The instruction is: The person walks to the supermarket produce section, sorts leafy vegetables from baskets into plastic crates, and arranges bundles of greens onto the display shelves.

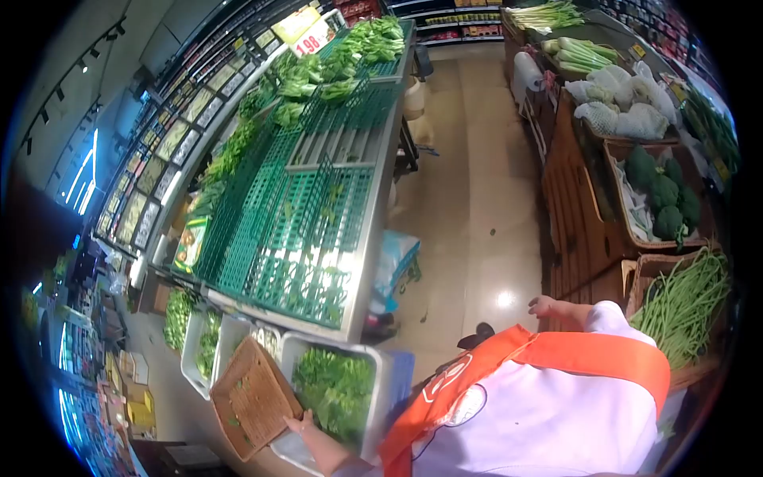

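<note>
My left hand [300, 422] is closed on the edge of a brown wicker basket [248, 397], which is tilted and has only a few green leaf scraps inside. Just right of the basket stands a white plastic crate [367, 413] filled with leafy greens [334, 393]. Over the aisle, near the front of the wooden display, my right hand [545, 308] hangs with its fingers loosely apart and nothing in them. Green beans [682, 306] lie in a basket to the right of that arm.
A rack of green plastic trays [318, 238] holds leafy vegetables [369, 44] at its far end. Along the right, the wooden stand [584, 215] carries broccoli [664, 191] and net-wrapped produce [620, 99]. The tiled aisle [469, 159] runs between them. A blue-white bag [395, 266] sits by the rack.
</note>
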